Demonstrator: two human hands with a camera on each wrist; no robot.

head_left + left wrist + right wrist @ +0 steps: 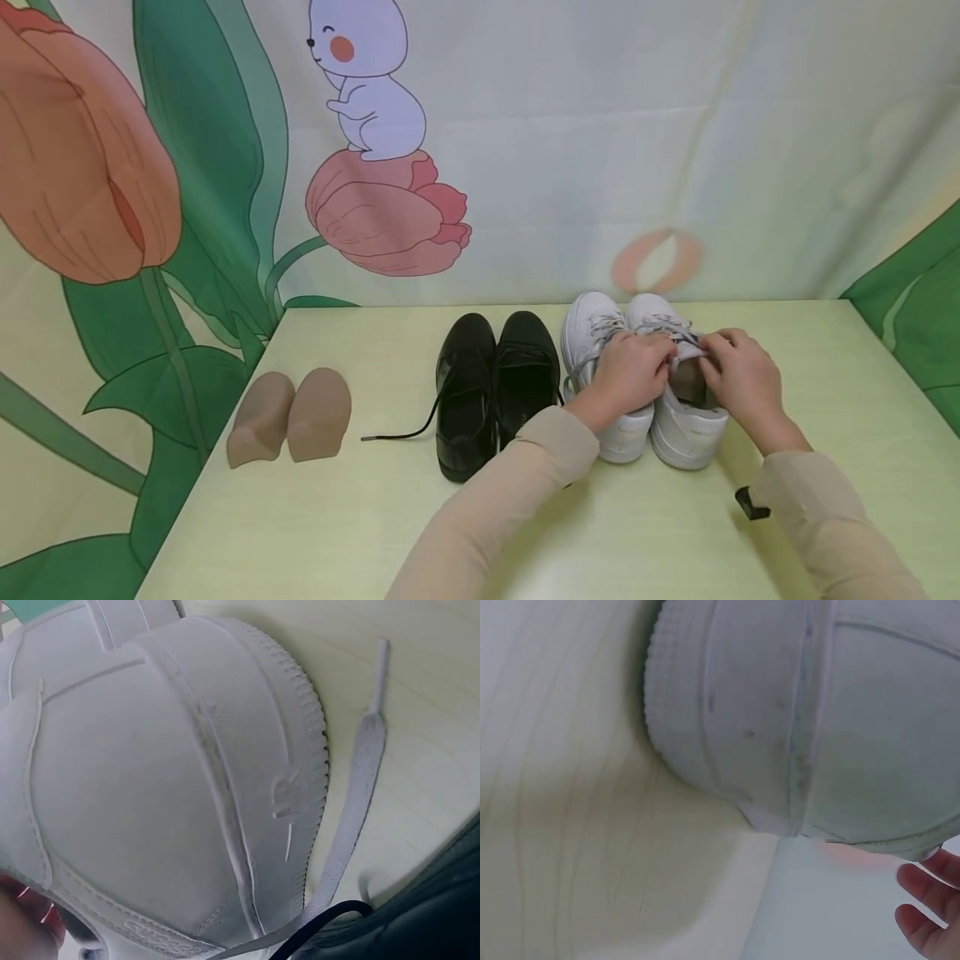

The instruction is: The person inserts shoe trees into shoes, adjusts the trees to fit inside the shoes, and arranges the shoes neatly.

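The sneakers (pixel 652 392) are white with pale grey laces; at their 9 o'clock the dress shoes (pixel 495 392) are glossy black. The shoe inserts (pixel 288 417) are tan. The tabletop (pixel 375 517) is pale yellow-green woodgrain. The backdrop (pixel 600 150) shows coral tulips, green leaves and a white rabbit.
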